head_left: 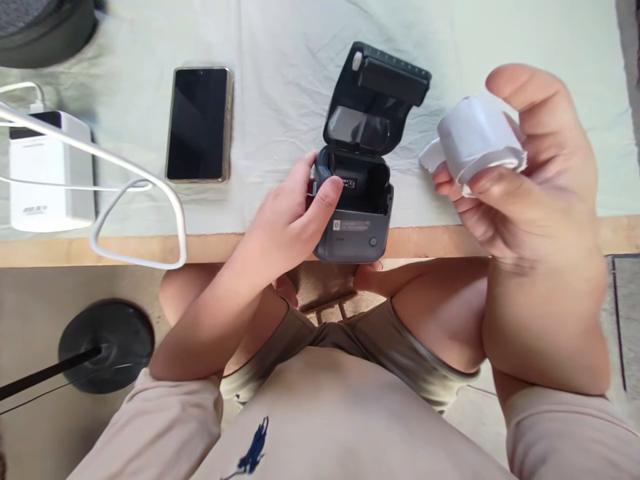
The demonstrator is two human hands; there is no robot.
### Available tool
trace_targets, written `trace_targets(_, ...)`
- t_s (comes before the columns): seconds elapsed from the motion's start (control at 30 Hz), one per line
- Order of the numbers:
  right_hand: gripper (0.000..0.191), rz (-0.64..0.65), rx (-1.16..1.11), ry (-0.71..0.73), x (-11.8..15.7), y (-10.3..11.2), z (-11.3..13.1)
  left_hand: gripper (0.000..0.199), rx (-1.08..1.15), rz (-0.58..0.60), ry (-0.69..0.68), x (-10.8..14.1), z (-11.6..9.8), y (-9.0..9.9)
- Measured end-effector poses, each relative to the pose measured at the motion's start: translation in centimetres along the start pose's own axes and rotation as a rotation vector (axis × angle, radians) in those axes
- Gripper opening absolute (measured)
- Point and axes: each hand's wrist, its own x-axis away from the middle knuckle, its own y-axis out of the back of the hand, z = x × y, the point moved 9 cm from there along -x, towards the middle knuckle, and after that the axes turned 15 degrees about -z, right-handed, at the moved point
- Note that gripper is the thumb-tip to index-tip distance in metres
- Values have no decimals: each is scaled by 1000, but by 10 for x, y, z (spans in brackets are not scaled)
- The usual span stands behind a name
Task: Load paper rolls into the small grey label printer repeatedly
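Note:
A small dark grey label printer (353, 237) sits at the table's front edge with its lid (375, 100) swung up, showing the hollow bay inside. My left hand (295, 217) grips the printer's left side, the thumb over the rim of the bay. To the right, above the table, my right hand (540, 173) holds a roll of white paper (473, 140) between thumb and fingers. A loose end of the paper sticks out on the roll's left side. Part of the roll is hidden by the thumb.
A phone (197, 125) with a dark screen lies left of the printer. Farther left stands a white power bank (50, 180) with a looped white cable (183, 227) hanging over the table edge (215, 249). A dark round object (47, 33) occupies the far left corner.

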Motion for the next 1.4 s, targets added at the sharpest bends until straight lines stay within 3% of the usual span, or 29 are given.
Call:
trace_targets(0.1, 47, 25, -41, 71, 7, -10, 11, 36, -315, 29, -118, -6, -7, 12)
trace_targets(0.17, 51, 42, -11, 81, 12, -17, 14, 37, -451, -15, -228, -6, -20, 20)
trace_targets(0.27, 58, 110, 95, -3, 20, -30, 12, 49, -407, -135, -642, 13, -69, 21)
trace_targets(0.33, 56, 208, 92, -87, 28, -44, 9, 68, -334, -68, -931, 39, -94, 5)
trace_targets(0.4, 50, 286, 37, -198, 35, -57, 4, 54, -291, -32, -1084, 56, -105, -7)
trace_targets(0.43, 47, 298, -2, -255, 37, -61, 1, 38, -223, -99, -1070, 57, -106, -2)
trace_targets(0.5, 48, 274, -56, -365, 39, -62, -7, 26, -155, -27, -1023, 55, -99, -7)
trace_targets(0.63, 52, 257, -60, -478, 41, -56, -19, 28, -117, 6, -866, 43, -80, 1)
trace_targets(0.8, 39, 241, -119, -437, 38, -56, -17, 26, -148, -92, -932, 46, -85, 15)
trace_targets(0.97, 56, 209, -120, -371, 34, -57, -19, 29, -91, 4, -763, 36, -74, 6)
trace_targets(1.1, 47, 169, -109, -350, 34, -51, -16, 43, -2, 7, -952, 45, -86, 6)
trace_targets(1.17, 42, 172, -74, -346, 35, -50, -14, 31, -36, 19, -975, 45, -90, 2)
trace_targets(1.27, 40, 211, -13, -352, 38, -54, -11, 8, -117, 11, -800, 33, -88, -4)
trace_targets(1.4, 33, 292, -5, -309, 41, -62, -6, 21, -108, 97, -373, 18, -63, -12)
